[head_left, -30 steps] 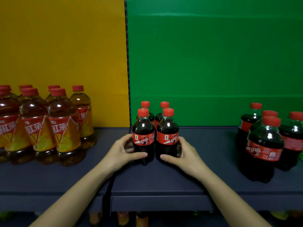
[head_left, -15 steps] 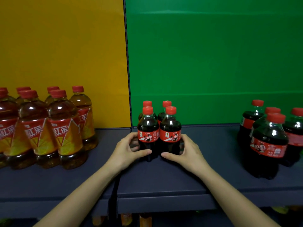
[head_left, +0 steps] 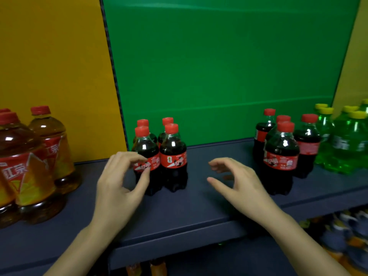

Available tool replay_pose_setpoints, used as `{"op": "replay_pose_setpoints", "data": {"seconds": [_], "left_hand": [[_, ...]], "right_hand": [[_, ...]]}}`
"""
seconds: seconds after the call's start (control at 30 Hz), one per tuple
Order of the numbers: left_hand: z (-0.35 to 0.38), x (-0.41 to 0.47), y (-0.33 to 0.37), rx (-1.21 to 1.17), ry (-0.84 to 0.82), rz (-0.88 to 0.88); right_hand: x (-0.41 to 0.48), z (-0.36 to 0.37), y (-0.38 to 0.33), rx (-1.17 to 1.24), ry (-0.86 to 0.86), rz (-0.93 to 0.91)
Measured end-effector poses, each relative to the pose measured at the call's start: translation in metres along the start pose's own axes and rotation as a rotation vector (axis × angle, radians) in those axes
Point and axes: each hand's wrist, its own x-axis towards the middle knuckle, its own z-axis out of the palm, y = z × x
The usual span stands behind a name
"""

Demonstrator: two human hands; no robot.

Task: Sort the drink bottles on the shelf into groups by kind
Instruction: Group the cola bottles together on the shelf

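Observation:
Several small cola bottles (head_left: 172,156) with red caps stand in a tight cluster on the dark shelf (head_left: 179,212), just right of the seam between the yellow and green back panels. My left hand (head_left: 121,184) is open, fingers curled in front of the cluster's left bottle without gripping it. My right hand (head_left: 237,182) hovers open to the right of the cluster, apart from it and holding nothing. A second group of cola bottles (head_left: 281,154) stands further right. Amber tea bottles (head_left: 29,170) fill the far left.
Green soda bottles (head_left: 350,144) with yellow caps stand at the far right, next to the cola group. The shelf's front edge runs below my wrists. More bottles show dimly on a lower shelf (head_left: 338,230).
Both hands have let go of the cola cluster; the right hand has drawn away to the right. The view has swung right, bringing the green bottles into sight.

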Motion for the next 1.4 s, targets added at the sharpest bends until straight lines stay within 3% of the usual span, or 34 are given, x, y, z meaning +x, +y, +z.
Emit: {"op": "replay_pose_setpoints", "data": {"seconds": [0.3,0.43,0.67,0.87,1.07,1.4], "left_hand": [[0.1,0.021,0.076,-0.312,-0.341,-0.071],[0.159,0.029,0.105,-0.453,-0.597,-0.26],[0.209,0.037,0.123,-0.665,-0.7,-0.507],[0.21,0.036,0.136,-0.571,-0.525,-0.545],[0.192,0.031,0.122,-0.308,-0.363,-0.597],[0.184,0.036,0.087,-0.106,-0.287,-0.665]], "right_hand": [[-0.032,-0.12,0.056,0.017,0.261,-0.012],[-0.027,-0.147,0.097,0.028,0.24,0.024],[-0.013,-0.148,0.138,0.057,0.131,0.03],[-0.01,-0.139,0.136,-0.039,0.151,0.044],[-0.011,-0.116,0.131,-0.069,0.052,0.073],[0.005,-0.091,0.126,-0.065,0.047,0.169]]}}
